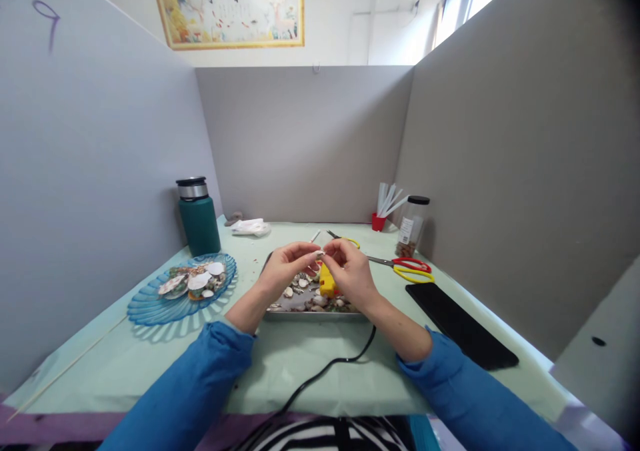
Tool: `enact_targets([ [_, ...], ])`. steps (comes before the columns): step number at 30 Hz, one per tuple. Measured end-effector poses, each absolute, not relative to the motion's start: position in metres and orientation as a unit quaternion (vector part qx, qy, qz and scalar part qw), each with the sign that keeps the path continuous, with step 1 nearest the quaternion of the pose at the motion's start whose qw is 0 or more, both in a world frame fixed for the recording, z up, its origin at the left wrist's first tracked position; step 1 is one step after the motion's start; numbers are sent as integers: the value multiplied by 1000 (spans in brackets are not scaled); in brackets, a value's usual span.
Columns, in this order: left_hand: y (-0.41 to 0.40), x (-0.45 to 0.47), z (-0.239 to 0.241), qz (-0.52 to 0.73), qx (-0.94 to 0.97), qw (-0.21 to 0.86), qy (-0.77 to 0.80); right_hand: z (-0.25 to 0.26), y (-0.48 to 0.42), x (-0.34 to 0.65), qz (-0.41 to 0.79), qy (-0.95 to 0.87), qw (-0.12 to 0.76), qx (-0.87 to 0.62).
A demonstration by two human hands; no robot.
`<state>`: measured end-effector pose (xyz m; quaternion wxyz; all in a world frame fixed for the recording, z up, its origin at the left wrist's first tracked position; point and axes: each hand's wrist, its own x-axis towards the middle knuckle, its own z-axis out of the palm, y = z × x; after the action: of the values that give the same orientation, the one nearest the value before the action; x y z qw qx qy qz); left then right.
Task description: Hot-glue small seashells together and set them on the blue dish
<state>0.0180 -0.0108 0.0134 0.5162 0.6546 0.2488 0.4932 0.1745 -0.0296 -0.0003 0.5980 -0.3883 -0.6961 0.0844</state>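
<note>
My left hand (287,266) and my right hand (350,269) meet above a metal tray (280,314) of small shells. Both hands have their fingertips pinched together on a tiny pale piece (320,254), likely a shell, too small to name for sure. A yellow glue gun (327,282) lies in the tray just below my right hand, and its black cord (325,370) runs toward me. Both forearms wear blue sleeves.
A blue glass plate (150,308) with larger shells sits at the left, with a green flask (199,216) behind it. Red-and-yellow scissors (411,268), a black phone (463,328), a jar (411,226) and a red cup of sticks (380,219) are at the right. A thin stick (70,366) lies front left.
</note>
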Motion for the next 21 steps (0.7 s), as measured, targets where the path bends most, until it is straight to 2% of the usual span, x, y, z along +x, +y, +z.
enact_targets([
  [9, -8, 17, 11, 499, 647, 534, 219, -2, -28, 176, 65, -710, 584, -388],
  [21, -4, 19, 8, 488, 680, 486, 253, -3, -29, 176, 54, -714, 556, -422],
])
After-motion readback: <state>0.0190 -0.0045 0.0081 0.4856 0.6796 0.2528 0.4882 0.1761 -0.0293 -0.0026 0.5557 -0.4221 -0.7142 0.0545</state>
